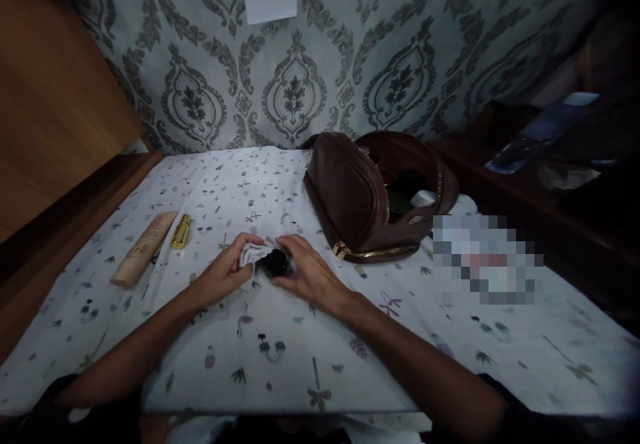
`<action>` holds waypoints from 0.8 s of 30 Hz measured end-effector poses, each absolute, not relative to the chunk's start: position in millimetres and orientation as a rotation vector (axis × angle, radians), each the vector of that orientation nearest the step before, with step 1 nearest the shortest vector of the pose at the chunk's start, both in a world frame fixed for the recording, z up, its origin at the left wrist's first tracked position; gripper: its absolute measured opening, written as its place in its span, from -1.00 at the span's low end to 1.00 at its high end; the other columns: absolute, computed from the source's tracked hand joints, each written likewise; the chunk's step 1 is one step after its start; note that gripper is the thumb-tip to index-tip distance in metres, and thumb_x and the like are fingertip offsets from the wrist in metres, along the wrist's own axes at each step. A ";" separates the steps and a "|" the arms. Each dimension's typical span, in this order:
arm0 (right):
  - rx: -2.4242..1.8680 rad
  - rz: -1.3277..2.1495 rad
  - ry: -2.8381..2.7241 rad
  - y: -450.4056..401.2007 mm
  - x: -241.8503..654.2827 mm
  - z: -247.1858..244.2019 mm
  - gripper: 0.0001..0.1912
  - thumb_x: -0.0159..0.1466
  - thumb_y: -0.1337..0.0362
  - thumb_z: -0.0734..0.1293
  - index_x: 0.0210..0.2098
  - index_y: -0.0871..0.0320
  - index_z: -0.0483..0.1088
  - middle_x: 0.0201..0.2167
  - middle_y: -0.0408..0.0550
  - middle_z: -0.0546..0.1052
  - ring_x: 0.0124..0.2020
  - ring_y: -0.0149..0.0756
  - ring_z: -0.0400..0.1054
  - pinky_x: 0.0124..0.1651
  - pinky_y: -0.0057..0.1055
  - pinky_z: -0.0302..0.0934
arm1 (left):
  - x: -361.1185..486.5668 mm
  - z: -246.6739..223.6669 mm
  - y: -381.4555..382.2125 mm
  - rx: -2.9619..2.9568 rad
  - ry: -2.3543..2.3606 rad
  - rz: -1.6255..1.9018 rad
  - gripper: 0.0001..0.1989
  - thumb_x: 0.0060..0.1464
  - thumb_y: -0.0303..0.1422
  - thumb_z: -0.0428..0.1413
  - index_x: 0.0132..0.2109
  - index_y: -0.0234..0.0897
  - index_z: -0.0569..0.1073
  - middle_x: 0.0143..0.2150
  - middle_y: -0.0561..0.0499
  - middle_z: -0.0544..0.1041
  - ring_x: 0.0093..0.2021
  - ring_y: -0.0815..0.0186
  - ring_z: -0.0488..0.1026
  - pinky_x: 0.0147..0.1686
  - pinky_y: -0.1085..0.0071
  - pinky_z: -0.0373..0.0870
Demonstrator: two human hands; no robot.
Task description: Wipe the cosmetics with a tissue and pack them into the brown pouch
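Note:
My left hand [227, 272] pinches a crumpled white-and-grey cloth [254, 253] in front of me. Closed around a small dark object [275, 263] with a shiny black rounded surface is my right hand [307, 272]; its exact kind cannot be made out. The cloth touches the dark object, and both are held just over the patterned white table cover [225, 337]. To the left lie a beige squeeze tube [143, 251] and a small gold bottle [181, 232].
A brown leather bag [350, 197] with gold zips stands open at the back right, with items inside. A blurred-out patch [487, 257] covers something right of it. Wooden furniture [60, 97] borders the left; a patterned wall [295, 84] rises behind.

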State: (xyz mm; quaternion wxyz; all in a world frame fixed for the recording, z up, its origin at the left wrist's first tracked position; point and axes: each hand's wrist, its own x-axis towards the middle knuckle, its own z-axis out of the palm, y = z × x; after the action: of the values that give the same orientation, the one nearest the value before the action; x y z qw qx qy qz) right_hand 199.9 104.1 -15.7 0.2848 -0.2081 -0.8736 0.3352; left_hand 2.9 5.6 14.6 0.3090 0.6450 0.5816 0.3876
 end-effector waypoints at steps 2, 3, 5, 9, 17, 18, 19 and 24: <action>-0.582 0.862 -2.339 105.2 198.9 -17.1 -0.50 0.06 0.27 0.52 -0.02 0.15 0.41 0.09 0.14 0.38 0.15 0.01 0.28 0.17 0.01 0.22 | 2.4 11.8 6.6 1.706 1.590 1.048 -0.67 0.13 -0.38 0.06 0.06 -0.24 0.37 -0.32 0.07 0.48 -0.44 0.35 0.36 -0.49 0.48 0.28; -0.590 0.864 -2.338 105.3 198.5 -16.8 -0.55 0.05 0.28 0.52 -0.08 0.17 0.44 0.09 0.15 0.38 0.14 0.01 0.29 0.17 0.00 0.23 | 2.5 11.3 6.9 1.705 1.619 1.071 -0.69 0.14 -0.37 0.05 0.04 -0.24 0.38 -0.30 0.05 0.49 -0.41 0.34 0.38 -0.46 0.48 0.30; -0.594 0.893 -2.322 104.8 198.0 -14.3 -0.58 0.05 0.30 0.52 -0.10 0.18 0.45 0.06 0.15 0.42 0.11 -0.01 0.32 0.15 -0.04 0.23 | 3.5 12.0 7.2 1.705 1.675 1.124 -0.73 0.15 -0.36 0.04 0.00 -0.26 0.41 -0.23 0.02 0.53 -0.34 0.31 0.43 -0.40 0.46 0.34; -0.625 0.973 -2.272 101.2 198.6 -6.3 -0.56 0.10 0.35 0.47 -0.03 0.14 0.41 -0.12 0.01 0.53 -0.07 -0.12 0.41 0.01 -0.17 0.29 | 7.3 16.5 5.6 1.786 1.711 1.201 -0.76 0.16 -0.38 0.02 -0.03 -0.27 0.44 -0.11 -0.02 0.57 -0.17 0.25 0.50 -0.20 0.39 0.42; -0.670 1.023 -2.204 98.6 198.6 -2.8 -0.61 0.11 0.30 0.47 -0.07 0.15 0.42 -0.27 -0.08 0.49 -0.27 -0.27 0.38 -0.21 -0.35 0.27 | 9.7 7.6 1.2 2.302 1.552 1.186 -0.72 0.21 -0.52 -0.03 0.03 -0.28 0.41 0.01 -0.12 0.55 0.04 0.25 0.50 0.04 0.31 0.44; -0.685 1.012 -2.184 99.1 198.1 -3.4 -0.62 0.10 0.31 0.47 -0.08 0.15 0.43 -0.27 -0.08 0.49 -0.28 -0.28 0.38 -0.22 -0.36 0.27 | 10.8 7.3 0.8 2.385 1.504 1.192 -0.71 0.21 -0.55 -0.04 0.03 -0.29 0.40 0.01 -0.14 0.55 0.05 0.26 0.49 0.05 0.30 0.44; -0.703 1.001 -2.161 99.7 197.7 -4.2 -0.63 0.10 0.32 0.46 -0.09 0.15 0.44 -0.28 -0.08 0.48 -0.29 -0.29 0.37 -0.23 -0.36 0.27 | 12.4 7.7 0.5 2.458 1.455 1.194 -0.70 0.20 -0.58 -0.04 0.03 -0.29 0.40 0.02 -0.16 0.55 0.06 0.26 0.48 0.05 0.29 0.45; -0.706 1.024 -2.145 102.0 196.8 -7.7 -0.60 0.06 0.41 0.44 -0.08 0.17 0.47 -0.29 -0.09 0.43 -0.33 -0.32 0.36 -0.26 -0.38 0.28 | 22.3 12.9 0.0 2.653 1.318 1.147 -0.68 0.19 -0.66 -0.07 0.02 -0.35 0.39 0.04 -0.24 0.54 0.14 0.24 0.44 0.11 0.26 0.44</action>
State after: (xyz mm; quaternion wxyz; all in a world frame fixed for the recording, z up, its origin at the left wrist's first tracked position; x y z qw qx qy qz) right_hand 196.8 102.0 -7.7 0.3249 -0.2693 -0.8182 0.3904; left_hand 22.3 0.0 12.9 -0.0172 0.8351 0.4148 0.3609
